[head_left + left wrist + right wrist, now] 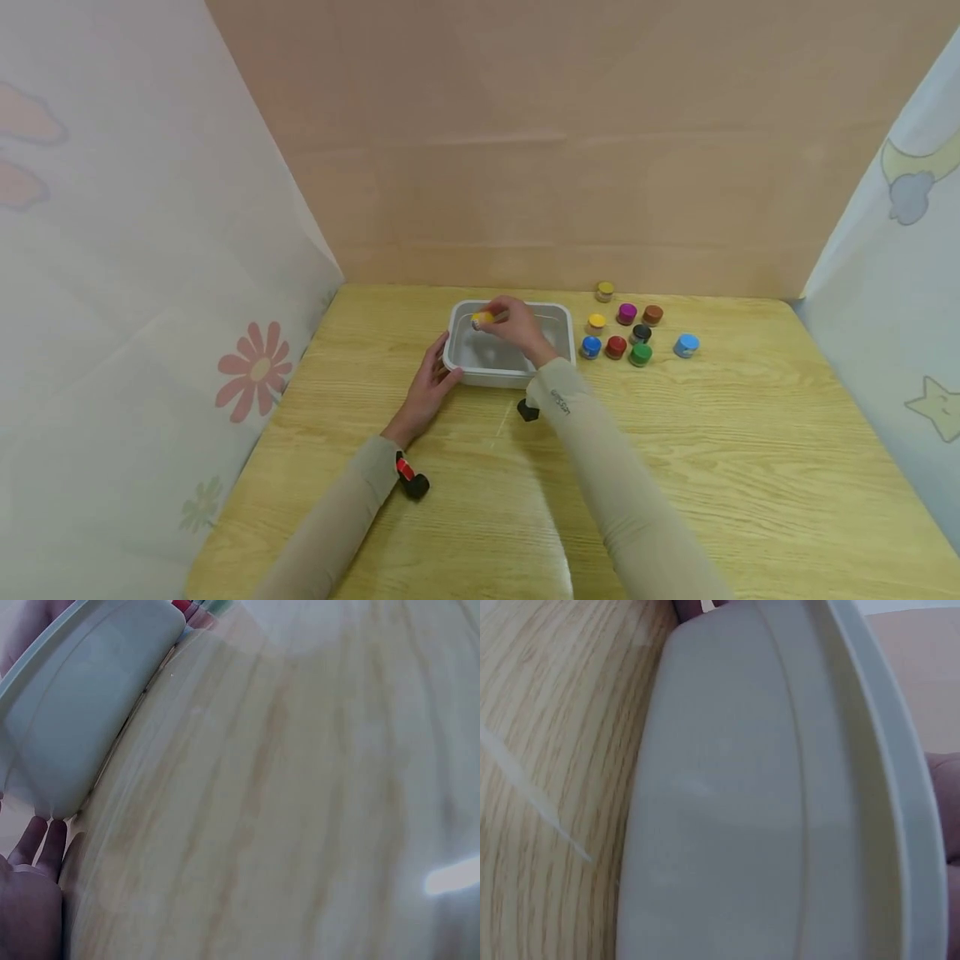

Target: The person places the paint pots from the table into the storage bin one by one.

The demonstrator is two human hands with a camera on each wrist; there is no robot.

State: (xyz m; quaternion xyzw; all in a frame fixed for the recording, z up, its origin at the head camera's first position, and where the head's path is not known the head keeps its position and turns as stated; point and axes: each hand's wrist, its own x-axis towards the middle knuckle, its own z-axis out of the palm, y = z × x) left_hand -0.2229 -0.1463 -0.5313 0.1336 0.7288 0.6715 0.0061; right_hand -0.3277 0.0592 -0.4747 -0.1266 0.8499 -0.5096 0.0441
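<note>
In the head view my right hand (517, 325) pinches a small jar with a yellow lid (480, 318) over the inside of a pale plastic tub (510, 380). The jar is tilted, and the fingers partly cover it. At the tub's near left corner is my left hand (426, 396), its fingers along the left side and its thumb at the front wall. The left wrist view shows fairly straight fingers (52, 847) touching the tub's corner. Only the tub's outer wall (720, 787) and part of the hand show in the right wrist view; the jar is hidden there.
Several small jars stand right of the tub, among them blue (591, 347), red (616, 347), green (641, 355), black (641, 334), purple (627, 314) and brown (652, 315). A light blue one (686, 346) stands farther right. Behind the wooden table (750, 458) rises a tan wall (525, 167).
</note>
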